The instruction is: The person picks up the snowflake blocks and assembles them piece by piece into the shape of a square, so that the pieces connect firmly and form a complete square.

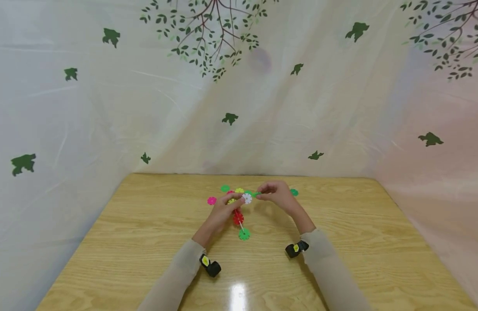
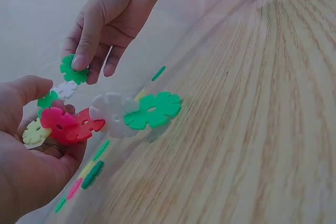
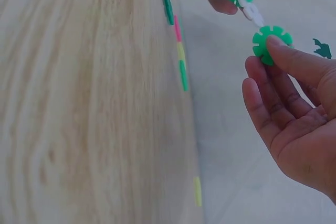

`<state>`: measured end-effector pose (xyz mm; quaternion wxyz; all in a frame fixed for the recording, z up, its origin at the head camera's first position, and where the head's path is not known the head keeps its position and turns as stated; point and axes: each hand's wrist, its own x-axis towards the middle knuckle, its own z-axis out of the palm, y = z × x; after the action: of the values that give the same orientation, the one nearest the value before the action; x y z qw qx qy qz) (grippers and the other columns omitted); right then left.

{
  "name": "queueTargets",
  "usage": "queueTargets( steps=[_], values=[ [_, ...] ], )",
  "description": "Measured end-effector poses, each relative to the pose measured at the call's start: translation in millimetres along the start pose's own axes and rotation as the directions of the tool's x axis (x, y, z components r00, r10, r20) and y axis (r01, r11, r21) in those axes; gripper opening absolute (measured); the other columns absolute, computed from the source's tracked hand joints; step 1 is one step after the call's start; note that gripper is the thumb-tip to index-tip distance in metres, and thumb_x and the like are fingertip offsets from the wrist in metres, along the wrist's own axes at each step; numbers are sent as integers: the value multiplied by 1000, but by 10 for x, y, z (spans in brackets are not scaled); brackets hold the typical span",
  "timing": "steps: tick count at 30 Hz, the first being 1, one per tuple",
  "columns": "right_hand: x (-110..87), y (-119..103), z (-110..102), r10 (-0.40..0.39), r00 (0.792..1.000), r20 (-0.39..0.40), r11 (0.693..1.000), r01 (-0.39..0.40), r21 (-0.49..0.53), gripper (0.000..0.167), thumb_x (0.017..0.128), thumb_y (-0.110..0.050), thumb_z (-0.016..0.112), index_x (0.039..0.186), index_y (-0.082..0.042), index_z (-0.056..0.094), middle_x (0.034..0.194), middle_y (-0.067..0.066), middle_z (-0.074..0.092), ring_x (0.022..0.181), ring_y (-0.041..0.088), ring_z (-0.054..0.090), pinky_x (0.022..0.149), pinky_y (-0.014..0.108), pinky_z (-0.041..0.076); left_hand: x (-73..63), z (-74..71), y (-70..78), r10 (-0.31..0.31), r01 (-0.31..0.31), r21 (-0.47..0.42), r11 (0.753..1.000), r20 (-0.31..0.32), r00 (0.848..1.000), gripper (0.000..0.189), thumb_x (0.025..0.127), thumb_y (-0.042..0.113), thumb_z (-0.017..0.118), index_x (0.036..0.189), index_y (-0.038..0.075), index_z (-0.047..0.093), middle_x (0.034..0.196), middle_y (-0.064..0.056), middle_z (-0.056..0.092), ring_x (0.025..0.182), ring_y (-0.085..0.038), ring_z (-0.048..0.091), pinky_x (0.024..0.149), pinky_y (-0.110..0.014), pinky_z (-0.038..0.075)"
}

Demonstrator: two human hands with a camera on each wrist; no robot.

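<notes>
My left hand point(image 1: 220, 211) grips a chain of flower-shaped plastic discs. In the left wrist view the chain shows a yellow disc point(image 2: 34, 134), a pink disc point(image 2: 52, 120), a red disc point(image 2: 88, 124), a larger-looking white disc point(image 2: 112, 115) and a green disc point(image 2: 157, 109) at its near end. Toward the other side, a green disc point(image 2: 47, 99) bears a small white disc point(image 2: 66, 89). My right hand point(image 1: 278, 195) pinches another green disc point(image 3: 262, 40) between thumb and fingers, its edge right at that small white disc. Fingers hide part of the chain.
Loose discs lie on the wooden table point(image 1: 145, 242) around the hands: a pink disc point(image 1: 211, 201), a green disc point(image 1: 225, 188) and a dark green disc point(image 1: 294, 192) among them. Behind the table hangs a pale cloth point(image 1: 176, 138) with leaves and birds.
</notes>
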<state>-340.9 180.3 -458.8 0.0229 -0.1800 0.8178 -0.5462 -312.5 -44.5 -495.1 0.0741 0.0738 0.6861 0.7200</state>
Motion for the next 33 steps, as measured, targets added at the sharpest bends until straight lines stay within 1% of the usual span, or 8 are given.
queueTargets(
  steps=[4, 12, 15, 18, 20, 22, 27, 33],
  values=[
    [-4, 0, 18, -25, 1000, -1, 1000, 25, -8, 12, 89, -7, 79, 97, 0, 76, 97, 11, 75, 87, 14, 67, 76, 25, 58, 1, 0, 11, -1, 1, 1, 1000, -2, 1000, 37, 97, 17, 70, 128, -4, 66, 77, -1, 58, 66, -8, 57, 65, -20, 48],
    [-29, -14, 43, -36, 999, -6, 999, 36, 26, 11, 87, -6, 80, 95, 2, 76, 98, 14, 75, 87, 13, 68, 77, 26, 59, -14, -11, 23, -3, 2, 30, 1000, 23, 1000, 39, 100, 20, 67, 131, -3, 65, 72, 2, 58, 67, -8, 57, 69, -22, 50],
    [-35, -1, 50, -48, 999, -7, 998, 49, 43, 11, 87, -3, 79, 94, 4, 75, 96, 14, 75, 85, 11, 68, 77, 26, 59, -12, -8, 23, -7, 6, 24, 1000, 24, 1000, 38, 100, 20, 66, 131, -3, 65, 82, 0, 65, 73, -7, 62, 73, -23, 53],
    [-35, 8, 54, -63, 998, -17, 996, 64, 58, 11, 86, -1, 79, 93, 6, 74, 96, 17, 75, 83, 10, 69, 77, 26, 59, -8, -4, 28, -9, 9, 3, 1000, 39, 999, 38, 101, 18, 65, 132, -3, 64, 99, -5, 69, 80, -6, 67, 79, -23, 57],
    [-36, 12, 62, -70, 997, -24, 995, 72, 69, 10, 86, 1, 79, 92, 7, 75, 96, 19, 75, 82, 9, 70, 77, 26, 60, -9, 0, 28, -11, 12, -20, 1000, 53, 999, 38, 101, 16, 65, 132, -5, 62, 107, -9, 69, 83, -6, 70, 82, -24, 59],
    [-37, 9, 72, -80, 996, -26, 993, 82, 83, 8, 85, 2, 79, 91, 6, 75, 97, 21, 75, 82, 8, 71, 77, 25, 60, -5, 7, 29, -14, 16, -40, 999, 60, 998, 37, 101, 12, 64, 132, -7, 61, 111, -9, 65, 85, -6, 70, 84, -25, 60],
    [-43, -26, 110, -118, 993, -7, 986, 118, 118, 7, 85, 4, 78, 91, 6, 76, 97, 26, 74, 82, 8, 72, 77, 26, 61, -16, 29, 43, -14, 16, -75, 997, 30, 999, 31, 99, 7, 65, 124, -11, 62, 100, -5, 61, 81, -7, 67, 81, -23, 60],
    [-63, -78, 144, -132, 991, 23, 984, 128, 126, 8, 86, 2, 77, 92, 6, 76, 96, 25, 74, 83, 10, 73, 79, 27, 61, -30, 42, 60, -15, 14, -86, 996, -9, 1000, 24, 98, 5, 66, 113, -12, 63, 92, -3, 59, 75, -8, 64, 75, -20, 59]
  ],
)
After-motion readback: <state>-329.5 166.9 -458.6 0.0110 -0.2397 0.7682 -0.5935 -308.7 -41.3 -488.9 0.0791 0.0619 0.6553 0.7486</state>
